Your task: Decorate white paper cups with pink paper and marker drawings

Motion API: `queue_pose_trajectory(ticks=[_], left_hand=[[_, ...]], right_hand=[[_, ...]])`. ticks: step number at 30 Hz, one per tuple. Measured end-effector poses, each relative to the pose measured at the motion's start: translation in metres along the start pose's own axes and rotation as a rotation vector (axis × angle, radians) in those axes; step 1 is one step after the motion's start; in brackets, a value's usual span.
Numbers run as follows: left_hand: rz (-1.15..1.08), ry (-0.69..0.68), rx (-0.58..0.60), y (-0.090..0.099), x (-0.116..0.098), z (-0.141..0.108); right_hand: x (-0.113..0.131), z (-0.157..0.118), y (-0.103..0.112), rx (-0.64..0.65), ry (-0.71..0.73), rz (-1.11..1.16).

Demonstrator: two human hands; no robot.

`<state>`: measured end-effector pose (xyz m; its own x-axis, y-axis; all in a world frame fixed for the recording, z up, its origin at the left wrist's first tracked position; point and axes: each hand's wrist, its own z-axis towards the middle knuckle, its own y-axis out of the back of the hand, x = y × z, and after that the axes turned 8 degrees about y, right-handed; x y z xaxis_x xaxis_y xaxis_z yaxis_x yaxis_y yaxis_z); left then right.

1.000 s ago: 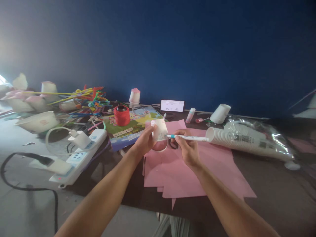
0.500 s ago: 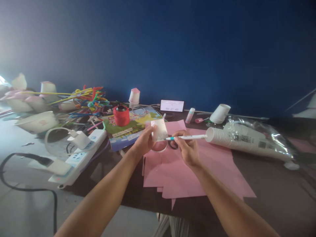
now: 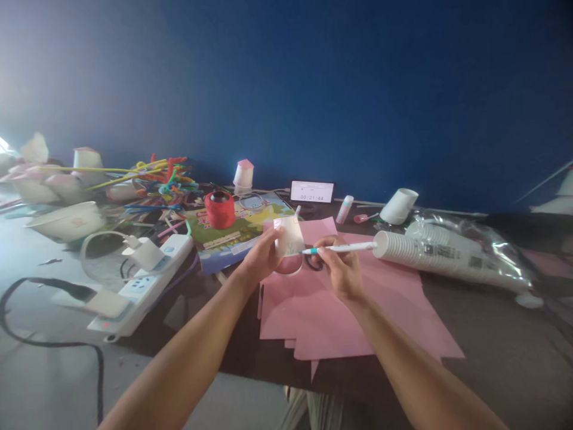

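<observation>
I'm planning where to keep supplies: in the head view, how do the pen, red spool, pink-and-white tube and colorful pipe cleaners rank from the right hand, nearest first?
1. Pen: held in the right hand.
2. Pink-and-white tube: behind the hand.
3. Red spool: off to the left.
4. Colorful pipe cleaners: farthest left, past the spool.

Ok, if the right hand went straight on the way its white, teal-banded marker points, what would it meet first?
Probably the white paper cup in the left hand; the tip of the marker appears right at the cup's side, though depth leaves actual contact unclear.
</observation>
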<state>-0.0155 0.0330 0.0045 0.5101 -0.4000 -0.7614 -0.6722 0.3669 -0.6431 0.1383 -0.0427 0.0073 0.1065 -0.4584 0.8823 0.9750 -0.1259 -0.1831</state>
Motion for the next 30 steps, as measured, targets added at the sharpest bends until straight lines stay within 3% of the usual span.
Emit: queue_pose_trajectory(ticks=[7,19,25,30], left_hand=[[-0.01,0.0,0.034,-0.0018,-0.0004,-0.0003],[-0.017,0.0,0.033,-0.0036,-0.0004,0.0],[-0.051,0.026,0.03,-0.0037,-0.0006,-0.0008],[-0.074,0.046,0.028,-0.0043,-0.002,-0.0014]], right_hand=[[-0.001,0.0023,-0.0009,-0.094,-0.024,0.042],[-0.0009,0.001,0.0006,-0.044,-0.023,-0.012],[0.0032,0.0056,-0.0025,-0.197,-0.037,0.131],[0.0019,0.0047,-0.0021,-0.146,-0.047,0.164]])
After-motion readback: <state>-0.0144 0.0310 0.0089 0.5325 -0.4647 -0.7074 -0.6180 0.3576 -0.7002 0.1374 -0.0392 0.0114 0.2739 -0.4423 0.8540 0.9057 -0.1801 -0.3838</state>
